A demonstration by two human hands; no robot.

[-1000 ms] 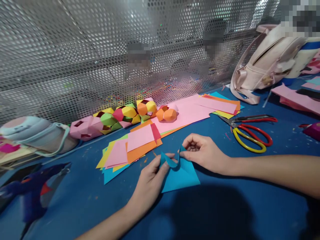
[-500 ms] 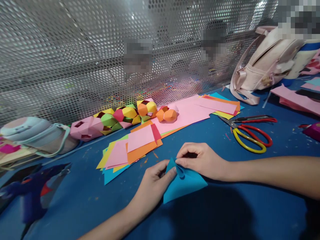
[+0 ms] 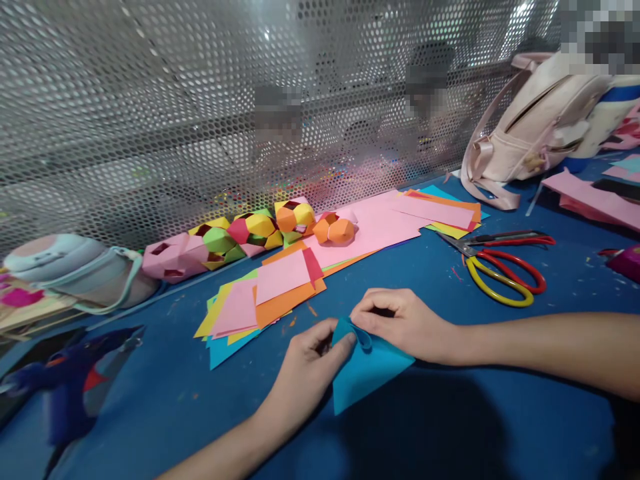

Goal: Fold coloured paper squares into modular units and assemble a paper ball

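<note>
A piece of blue paper [image 3: 365,377] is held between both hands just over the blue table [image 3: 225,413]. Its upper edge curls into a small loop by the fingertips. My left hand [image 3: 313,363] pinches the paper's left side, thumb in front, the other fingers partly hidden behind. My right hand [image 3: 400,323] is closed on the top edge, right of the loop, with thumb and forefinger together. Behind my hands lies a fanned stack of coloured paper pieces [image 3: 283,277]. Scissors [image 3: 500,273] with one yellow and one red handle rest right of my right hand.
A dark blue glue gun [image 3: 70,393] lies at left, near a pale bottle-shaped pouch [image 3: 80,267]. Folded paper shapes [image 3: 255,230] line the perforated metal panel [image 3: 175,100]. More paper sheets [image 3: 370,223] lie behind; a pink backpack [image 3: 540,127] stands at right.
The blue paper has turned slightly, its lower corner shifting down and to the right. Both hands keep their pinch, the right fingertips a little closer to the left thumb.
</note>
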